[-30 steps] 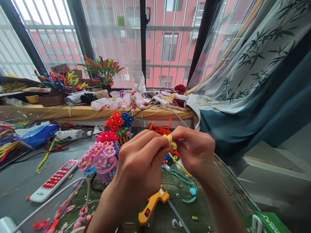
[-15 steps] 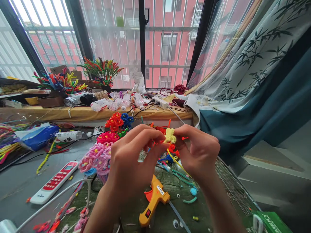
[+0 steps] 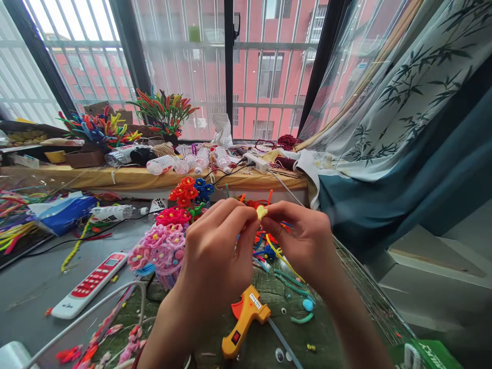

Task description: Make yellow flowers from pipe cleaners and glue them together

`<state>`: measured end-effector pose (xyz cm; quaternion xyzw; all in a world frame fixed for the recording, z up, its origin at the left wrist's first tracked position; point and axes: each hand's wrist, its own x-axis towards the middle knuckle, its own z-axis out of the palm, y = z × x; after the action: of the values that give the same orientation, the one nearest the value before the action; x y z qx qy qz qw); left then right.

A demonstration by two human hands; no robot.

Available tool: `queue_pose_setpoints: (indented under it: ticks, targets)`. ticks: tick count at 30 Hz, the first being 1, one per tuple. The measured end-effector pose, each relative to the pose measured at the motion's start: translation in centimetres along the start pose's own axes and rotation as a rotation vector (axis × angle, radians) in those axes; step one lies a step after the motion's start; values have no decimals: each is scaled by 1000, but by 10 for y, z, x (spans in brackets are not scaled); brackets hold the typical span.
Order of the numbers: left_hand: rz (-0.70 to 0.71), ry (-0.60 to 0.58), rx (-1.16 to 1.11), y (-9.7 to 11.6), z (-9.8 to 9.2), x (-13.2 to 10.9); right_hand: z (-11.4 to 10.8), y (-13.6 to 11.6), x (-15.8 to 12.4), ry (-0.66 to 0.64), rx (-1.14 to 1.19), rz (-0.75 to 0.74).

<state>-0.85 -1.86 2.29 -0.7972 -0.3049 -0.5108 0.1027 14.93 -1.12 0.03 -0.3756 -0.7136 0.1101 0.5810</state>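
Observation:
My left hand [image 3: 215,256] and my right hand [image 3: 303,241] meet in mid-air above the table, both pinching a small yellow pipe-cleaner piece [image 3: 262,211] between their fingertips. A thin yellow stem [image 3: 279,257] trails down from it below my right hand. Most of the yellow piece is hidden by my fingers. Just left of my left hand stands a bunch of pink and red pipe-cleaner flowers [image 3: 161,246]. Below my hands lies a yellow glue gun [image 3: 242,323] on the green mat [image 3: 269,297].
A white and red remote [image 3: 90,284] lies at the left, with a white cable [image 3: 84,312] beside it. Plastic bottles [image 3: 161,164], a power strip [image 3: 257,162] and coloured pipe-cleaner bouquets [image 3: 163,110] line the window sill. Curtains [image 3: 403,128] hang at the right. Googly eyes and scraps dot the mat.
My fingers have closed tighter over the yellow piece, so less of it shows. Both hands have shifted slightly and the view has moved a little.

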Motion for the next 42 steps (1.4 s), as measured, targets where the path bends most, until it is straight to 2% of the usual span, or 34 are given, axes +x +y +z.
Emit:
queue_pose_setpoints:
  ticks: [6,14,23,27,30,33,36,39,42]
  targets:
    - [-134,-142,-224,-5,-3,1,-4,-5,0,-26,-112,-118]
    - [-385,-161,-436,-6,-2,3,-5,-11,-4,32,-73,-25]
    - [-531,-172,-707,-10,3,0,-4,-10,-4,34,8,24]
    - [-607,-187,-813,-12,5,1,-3,-6,-2,1,118,135]
    - [-516,-128,-648,-14,5,2,-1,-2,-1,50,16,123]
    - [-317,-32,-297,-13,4,2,2,0,0,154,-208,-64]
    - [-114,15,-17,-10,6,0,6,-1,1,169,-356,-265]
    - [-30,25,97,-10,12,-2,12,-2,0,171,-480,-374]
    - [21,27,141,-13,15,-3,15,-1,-1,174,-515,-372]
